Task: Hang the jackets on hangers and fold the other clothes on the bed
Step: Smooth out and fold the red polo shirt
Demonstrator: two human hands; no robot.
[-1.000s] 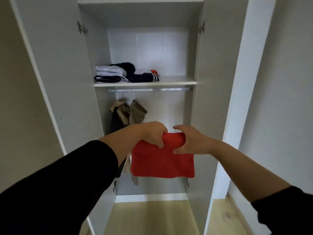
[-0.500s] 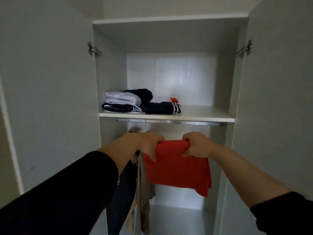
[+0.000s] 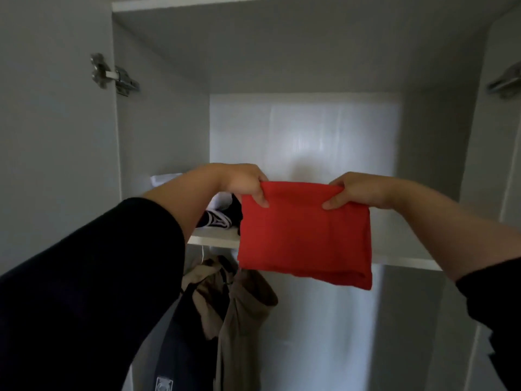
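Up in front of the wardrobe shelf point(image 3: 214, 239), the left hand point(image 3: 242, 182) and the right hand point(image 3: 358, 190) are holding the folded red cloth point(image 3: 304, 235) by its top edge, with the fingers point(image 3: 260, 197) pinching tight on it near each top corner. The cloth is hanging in the air before the shelf edge and is not lying on it yet. A pile of folded clothes point(image 3: 215, 220) is sitting at 9 o'clock from it, and the jackets point(image 3: 245, 311) are hanging at 7 o'clock, under the shelf. The fold could be coming open, because only the top is being held and the bottom is dangling. The cloth could also be catching on the shelf edge if it is going in too low, or shoving the pile if it is drifting toward 9 o'clock. Half a second ago the cloth was lower, under the shelf; now it is being lifted up to the shelf, and the wardrobe is looking closer.
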